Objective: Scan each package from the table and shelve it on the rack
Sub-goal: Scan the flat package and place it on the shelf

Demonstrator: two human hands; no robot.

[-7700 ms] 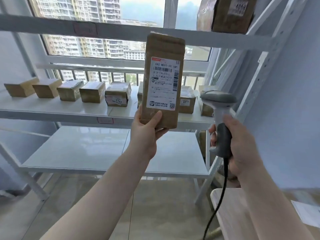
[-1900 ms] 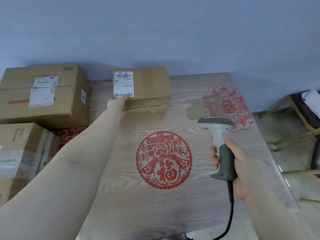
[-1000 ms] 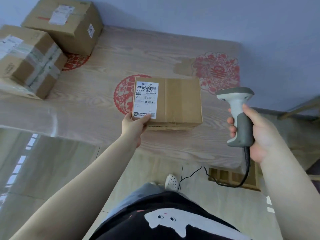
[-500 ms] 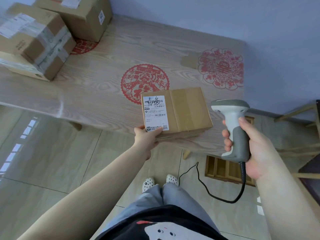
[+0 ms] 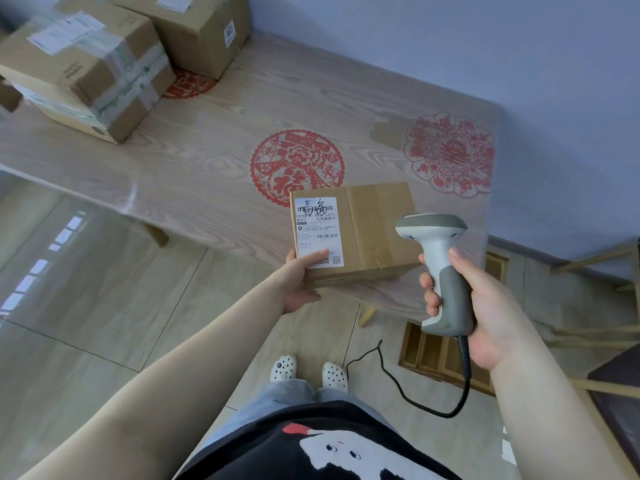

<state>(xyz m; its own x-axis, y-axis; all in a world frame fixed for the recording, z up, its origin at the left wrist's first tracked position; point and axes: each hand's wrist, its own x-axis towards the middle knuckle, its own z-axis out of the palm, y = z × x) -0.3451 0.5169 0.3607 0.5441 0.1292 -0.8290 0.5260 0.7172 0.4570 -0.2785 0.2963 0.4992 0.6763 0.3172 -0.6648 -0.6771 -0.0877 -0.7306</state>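
Left hand (image 5: 300,279) grips the box (image 5: 353,230) label-up, so the scanner (image 5: 437,268) clenched in the right hand (image 5: 485,306) alongside can read it.

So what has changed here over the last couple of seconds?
The left hand has pulled the small box from the back of the table, by the wall, out past its near edge, gripping the labelled end. The right hand still holds the scanner. The two big boxes have not moved.
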